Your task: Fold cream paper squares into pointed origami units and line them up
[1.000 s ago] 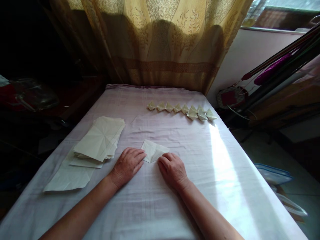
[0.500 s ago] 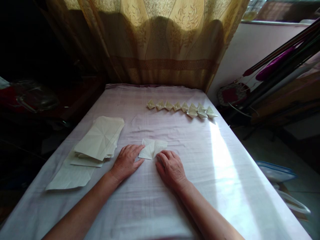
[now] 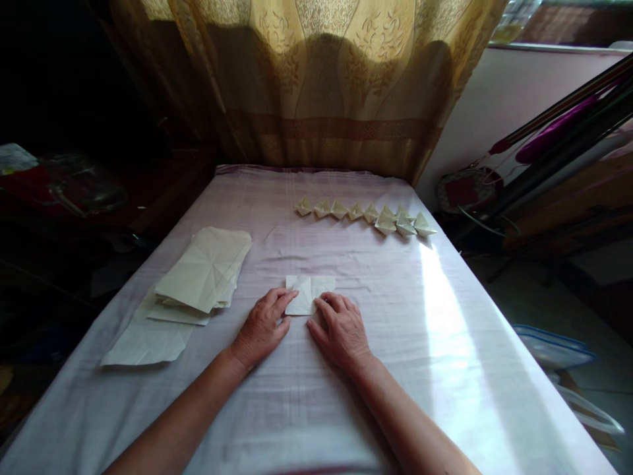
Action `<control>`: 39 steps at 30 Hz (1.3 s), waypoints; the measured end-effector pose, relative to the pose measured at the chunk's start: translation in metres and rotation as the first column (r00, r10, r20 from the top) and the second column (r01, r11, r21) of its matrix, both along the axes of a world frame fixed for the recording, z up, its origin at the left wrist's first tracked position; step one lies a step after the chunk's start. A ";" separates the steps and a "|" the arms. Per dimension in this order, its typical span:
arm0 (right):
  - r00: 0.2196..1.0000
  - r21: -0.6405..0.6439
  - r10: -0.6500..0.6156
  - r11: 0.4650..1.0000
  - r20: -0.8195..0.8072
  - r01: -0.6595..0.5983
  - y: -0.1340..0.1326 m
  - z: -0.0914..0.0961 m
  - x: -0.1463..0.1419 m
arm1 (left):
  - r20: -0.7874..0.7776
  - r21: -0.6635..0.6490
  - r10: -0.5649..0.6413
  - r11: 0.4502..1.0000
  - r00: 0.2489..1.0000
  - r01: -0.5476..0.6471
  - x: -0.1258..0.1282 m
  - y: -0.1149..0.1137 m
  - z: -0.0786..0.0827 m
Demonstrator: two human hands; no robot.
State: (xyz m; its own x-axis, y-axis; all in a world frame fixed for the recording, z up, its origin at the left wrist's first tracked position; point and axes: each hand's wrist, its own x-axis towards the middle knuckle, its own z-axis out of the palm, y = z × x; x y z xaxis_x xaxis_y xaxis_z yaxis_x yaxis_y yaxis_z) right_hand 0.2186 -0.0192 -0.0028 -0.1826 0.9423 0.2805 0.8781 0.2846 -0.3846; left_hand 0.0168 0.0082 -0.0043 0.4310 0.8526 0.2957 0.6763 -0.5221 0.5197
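A small folded piece of pale paper (image 3: 302,303) lies flat on the cloth in front of me, with crease lines across it. My left hand (image 3: 264,321) rests its fingertips on the paper's left edge, the thumb held apart below. On the right side, my right hand (image 3: 341,326) touches the lower right part with slightly bent fingers, its thumb spread away on the cloth. Neither hand is closed round the paper. The right fingers hide part of its right edge.
A stack of creased paper sheets (image 3: 202,270) lies to the left. Several folded paper pieces with pointed tips (image 3: 356,211) stand in a row at the far right. A pale cloth (image 3: 277,409) covers the table. Behind hangs a gold curtain (image 3: 321,86).
The paper has turned slightly, so its lower edge lies more level. My left fingertips reach further onto it, and my right fingers have shifted onto its lower right part. The view has shifted slightly.
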 end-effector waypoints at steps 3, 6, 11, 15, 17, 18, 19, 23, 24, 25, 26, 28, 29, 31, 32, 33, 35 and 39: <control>1.000 0.011 0.002 1.000 -0.003 -0.002 0.000 0.000 0.000 | 0.017 0.042 -0.010 0.999 1.000 0.009 0.001 0.002 -0.001; 1.000 0.022 0.001 1.000 -0.002 -0.001 0.000 -0.001 0.001 | -0.014 0.134 -0.054 0.989 0.998 0.056 0.003 0.004 -0.003; 1.000 0.017 0.004 1.000 -0.017 -0.004 0.000 -0.003 0.001 | -0.118 0.299 -0.105 0.944 0.987 0.136 0.001 0.012 0.000; 0.999 0.034 0.009 0.999 -0.045 -0.007 -0.001 -0.003 0.003 | -0.246 0.357 -0.132 0.909 0.960 0.216 0.001 0.017 0.017; 0.998 0.046 0.027 0.999 -0.062 -0.024 -0.002 -0.003 0.005 | -0.285 0.315 -0.207 0.902 0.936 0.296 0.002 0.016 0.024; 0.997 0.049 0.040 0.998 -0.070 -0.037 -0.003 -0.003 0.006 | -0.289 0.276 -0.255 0.901 0.923 0.335 0.003 0.015 0.026; 0.995 0.052 0.055 0.997 -0.079 -0.051 -0.004 -0.002 0.007 | -0.278 0.231 -0.296 0.902 0.914 0.363 0.004 0.014 0.026; 0.989 0.061 0.095 0.994 -0.115 -0.088 -0.007 -0.002 0.011 | -0.134 0.100 -0.306 0.942 0.943 0.320 0.008 0.010 0.018; 0.988 0.060 0.093 0.994 -0.120 -0.086 -0.007 -0.002 0.011 | -0.097 0.082 -0.269 0.957 0.958 0.277 0.010 0.011 0.016; 0.989 0.058 0.085 0.995 -0.124 -0.078 -0.007 -0.002 0.011 | -0.067 0.063 -0.225 0.971 0.972 0.229 0.011 0.011 0.014; 0.989 0.055 0.074 0.996 -0.127 -0.067 -0.007 -0.002 0.010 | -0.048 0.042 -0.177 0.983 0.983 0.179 0.012 0.012 0.012; 0.990 0.049 0.049 0.998 -0.135 -0.042 -0.006 -0.002 0.009 | -0.037 0.003 -0.092 0.996 0.995 0.092 0.015 0.014 0.011; 0.989 0.047 0.035 0.998 -0.142 -0.029 -0.006 -0.002 0.008 | -0.041 -0.012 -0.064 0.998 0.997 0.064 0.017 0.015 0.010; 0.987 0.038 0.007 0.999 -0.161 -0.001 -0.006 -0.002 0.006 | -0.051 -0.027 -0.038 0.999 0.998 0.037 0.019 0.017 0.010; 0.985 0.031 -0.008 0.999 -0.170 0.014 -0.006 -0.002 0.004 | -0.055 -0.028 -0.032 0.999 0.998 0.031 0.019 0.017 0.009; 0.984 0.024 -0.025 0.999 -0.178 0.030 -0.006 -0.003 0.003 | -0.058 -0.023 -0.025 0.999 0.998 0.024 0.020 0.018 0.008; 0.981 0.012 -0.057 0.998 -0.186 0.060 -0.007 -0.003 0.001 | -0.069 -0.003 -0.009 1.000 0.998 0.009 0.020 0.018 0.005; 0.980 0.012 -0.093 0.995 -0.177 0.097 -0.007 -0.002 -0.003 | -0.123 0.052 0.032 0.998 0.992 -0.026 0.019 0.019 -0.002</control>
State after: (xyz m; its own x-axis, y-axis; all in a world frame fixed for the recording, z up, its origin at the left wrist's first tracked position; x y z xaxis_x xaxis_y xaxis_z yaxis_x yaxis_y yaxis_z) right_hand 0.2154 -0.0258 -0.0052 -0.0382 0.9466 0.3200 0.8205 0.2126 -0.5307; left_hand 0.0361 0.0277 -0.0061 0.4423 0.8505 0.2845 0.7486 -0.5249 0.4050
